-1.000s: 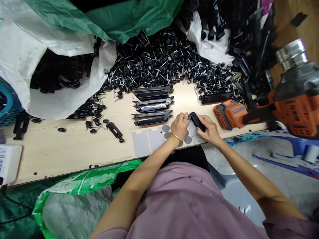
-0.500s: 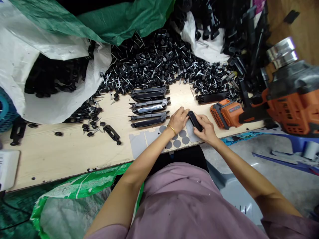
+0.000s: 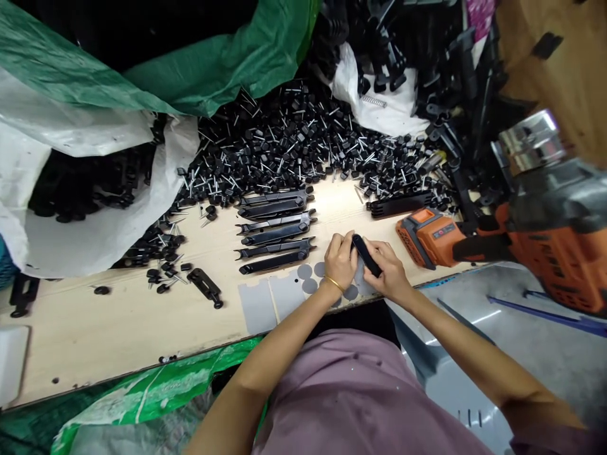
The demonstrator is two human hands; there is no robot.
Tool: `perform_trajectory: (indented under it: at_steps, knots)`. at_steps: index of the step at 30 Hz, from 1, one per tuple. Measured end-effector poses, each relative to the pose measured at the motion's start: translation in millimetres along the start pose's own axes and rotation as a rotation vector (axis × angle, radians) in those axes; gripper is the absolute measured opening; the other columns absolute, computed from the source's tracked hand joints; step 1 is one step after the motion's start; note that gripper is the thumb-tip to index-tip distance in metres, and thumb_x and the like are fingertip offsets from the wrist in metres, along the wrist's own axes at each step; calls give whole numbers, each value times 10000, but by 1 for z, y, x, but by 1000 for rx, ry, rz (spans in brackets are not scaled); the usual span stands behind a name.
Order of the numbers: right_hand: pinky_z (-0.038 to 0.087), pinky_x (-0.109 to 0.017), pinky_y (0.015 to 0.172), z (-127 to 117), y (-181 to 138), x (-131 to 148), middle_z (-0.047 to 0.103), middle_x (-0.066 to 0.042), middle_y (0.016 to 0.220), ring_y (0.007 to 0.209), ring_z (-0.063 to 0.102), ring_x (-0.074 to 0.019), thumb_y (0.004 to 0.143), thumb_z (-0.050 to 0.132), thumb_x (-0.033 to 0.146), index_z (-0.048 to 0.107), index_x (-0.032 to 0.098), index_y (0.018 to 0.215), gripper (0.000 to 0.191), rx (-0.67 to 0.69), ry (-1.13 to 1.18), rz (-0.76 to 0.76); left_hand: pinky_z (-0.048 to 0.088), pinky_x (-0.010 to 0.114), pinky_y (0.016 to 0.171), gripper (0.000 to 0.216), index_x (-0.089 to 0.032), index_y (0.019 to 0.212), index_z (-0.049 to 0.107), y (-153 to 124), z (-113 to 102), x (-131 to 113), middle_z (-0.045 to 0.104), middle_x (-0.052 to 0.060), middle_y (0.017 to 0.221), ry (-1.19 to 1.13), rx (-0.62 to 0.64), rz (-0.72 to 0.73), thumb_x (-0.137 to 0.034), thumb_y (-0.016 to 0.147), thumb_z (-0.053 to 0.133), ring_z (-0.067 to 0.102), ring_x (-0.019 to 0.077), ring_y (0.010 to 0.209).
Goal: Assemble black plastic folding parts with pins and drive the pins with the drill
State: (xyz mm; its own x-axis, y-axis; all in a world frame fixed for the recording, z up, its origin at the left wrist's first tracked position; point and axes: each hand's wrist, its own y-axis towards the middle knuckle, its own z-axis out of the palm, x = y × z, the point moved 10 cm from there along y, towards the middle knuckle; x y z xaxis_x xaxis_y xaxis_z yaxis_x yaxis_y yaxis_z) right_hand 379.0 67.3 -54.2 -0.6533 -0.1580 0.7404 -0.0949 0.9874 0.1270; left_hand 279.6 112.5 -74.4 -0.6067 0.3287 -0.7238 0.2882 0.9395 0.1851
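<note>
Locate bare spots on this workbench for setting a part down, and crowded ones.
Widest: bare wood front left, between the white box, the bracket and the bench edge. A narrow gap separates the stacked arms from the orange battery. Crowded: the screw pile behind; left hand and right hand grip a black part.

Six bars [image 3: 275,230] are lying in three pairs on the tabletop [image 3: 118,322], and a lone bar [image 3: 401,204] is sitting off to the right. That's making seven. An eighth bar [image 3: 366,256] is sitting between two hands, the left hand [image 3: 340,258] and the right hand [image 3: 387,277]. I'm counting four grey discs [image 3: 304,272] showing, with the hands covering the rest of that patch. Two grey sheets [image 3: 258,306] are lying beside them. One short link [image 3: 205,285], one battery [image 3: 429,235], one power tool [image 3: 559,253], one bangle [image 3: 334,283] and one spring [image 3: 373,101] are showing. Two white bags [image 3: 95,234] are gaping. The studs [image 3: 284,145] are heaping up beyond counting.
</note>
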Motion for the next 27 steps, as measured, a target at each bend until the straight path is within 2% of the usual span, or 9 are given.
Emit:
perform_trajectory:
  at_steps: [3, 7, 10, 12, 14, 16, 19, 23, 27]
  knots:
    - [464, -419, 926, 2, 3, 1, 518, -96, 1169, 1079, 505, -245, 761, 526, 106, 298, 269, 1430, 725, 29, 17, -2, 474, 274, 766, 346, -168, 1215, 517, 0, 2, 4, 483, 32, 861, -17, -5, -24, -145, 877, 445, 529, 152, 809]
    - [464, -433, 932, 3, 5, -1, 507, -101, 1227, 1105, 500, -254, 775, 521, 130, 283, 272, 1436, 717, 73, -1, -6, 473, 275, 769, 357, -173, 1245, 496, 3, 1, 6, 501, 36, 874, -4, 69, 15, -177, 892, 446, 530, 156, 829]
    - [461, -466, 927, 8, 5, -3, 510, -96, 1267, 1101, 507, -268, 781, 508, 138, 259, 285, 1443, 723, 118, -55, -33, 447, 338, 848, 393, -152, 1288, 461, -3, -7, 4, 536, 73, 951, 81, 131, 24, -219, 901, 453, 511, 193, 915]
    - [453, -491, 927, 9, 4, -6, 515, -94, 1280, 1095, 514, -277, 779, 504, 145, 249, 285, 1447, 729, 123, -80, -16, 411, 401, 905, 440, -153, 1323, 425, -12, -14, 7, 537, 107, 1050, 133, 133, -29, -252, 897, 473, 483, 230, 1002]
    - [442, -507, 935, 11, 4, -10, 501, -95, 1314, 1115, 510, -282, 773, 497, 141, 248, 278, 1449, 733, 124, -76, 9, 395, 419, 917, 447, -170, 1331, 417, -22, -20, 11, 528, 114, 1086, 147, 110, -101, -275, 901, 474, 473, 239, 1028]
    - [437, -503, 943, 13, 5, -9, 477, -91, 1355, 1155, 496, -281, 763, 487, 129, 260, 270, 1445, 733, 138, -37, 1, 406, 397, 895, 398, -179, 1299, 459, -27, -21, 14, 533, 97, 1016, 140, 74, -136, -281, 915, 452, 486, 220, 977]
    - [443, -476, 942, 13, 8, -6, 484, -81, 1362, 1163, 501, -266, 754, 486, 120, 305, 263, 1429, 714, 159, 37, -29, 423, 364, 849, 344, -158, 1240, 517, -26, -19, 10, 515, 78, 894, 141, -3, -125, -265, 926, 427, 480, 200, 887]
    - [441, -470, 944, 11, 10, -8, 505, -86, 1342, 1153, 514, -260, 741, 502, 120, 344, 255, 1411, 701, 130, 77, -35, 433, 355, 807, 327, -139, 1222, 520, -23, -16, 0, 493, 73, 857, 147, -117, -129, -233, 928, 413, 465, 192, 828]
    - [443, -478, 940, 9, 8, -10, 505, -93, 1341, 1171, 506, -266, 740, 499, 124, 337, 252, 1415, 707, 86, 69, -47, 439, 361, 786, 323, -136, 1224, 508, -20, -15, -3, 480, 69, 841, 161, -133, -132, -222, 930, 404, 456, 190, 800]
